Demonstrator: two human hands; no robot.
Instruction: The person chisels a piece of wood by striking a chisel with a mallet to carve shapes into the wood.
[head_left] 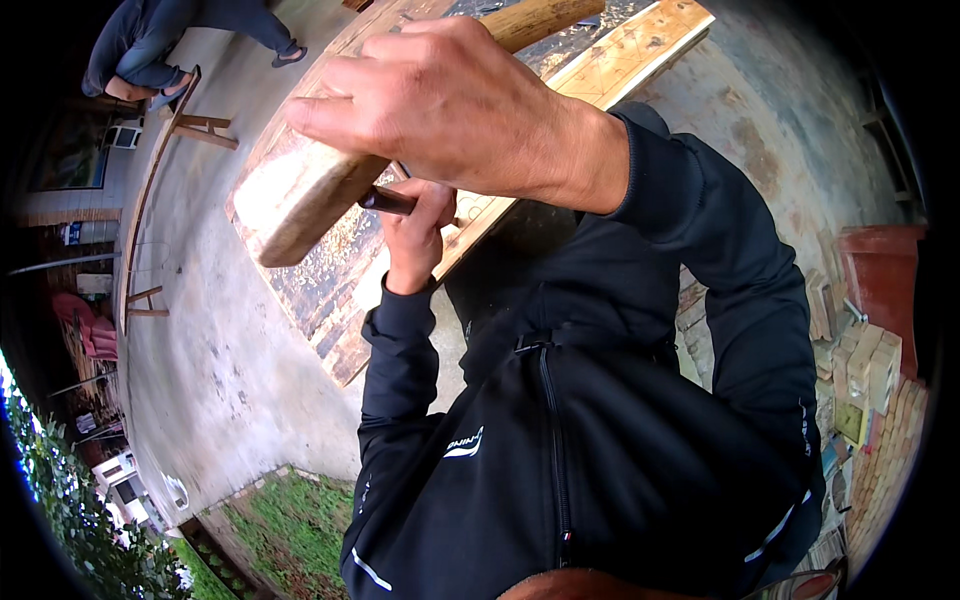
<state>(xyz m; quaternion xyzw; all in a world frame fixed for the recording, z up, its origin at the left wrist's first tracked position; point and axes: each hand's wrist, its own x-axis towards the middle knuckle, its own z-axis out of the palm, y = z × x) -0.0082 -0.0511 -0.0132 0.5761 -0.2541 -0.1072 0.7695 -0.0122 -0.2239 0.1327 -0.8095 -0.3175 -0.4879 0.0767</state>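
My right hand [430, 110] is wrapped around a wooden mallet [305, 205], held above my left hand [420, 225], which grips a dark-handled tool [388, 201]. Below, a pale plank [640, 52] lies along the shaving-strewn worktop [325, 335]; the tool's tip is hidden.

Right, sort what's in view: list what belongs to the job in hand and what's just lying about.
Seems to belong to the job:
Wooden mallet, in the right hand
Dark-handled tool, in the left hand
Plank
Worktable

Seemingly just lying about:
Red container
Stacked bricks
Pink cloth
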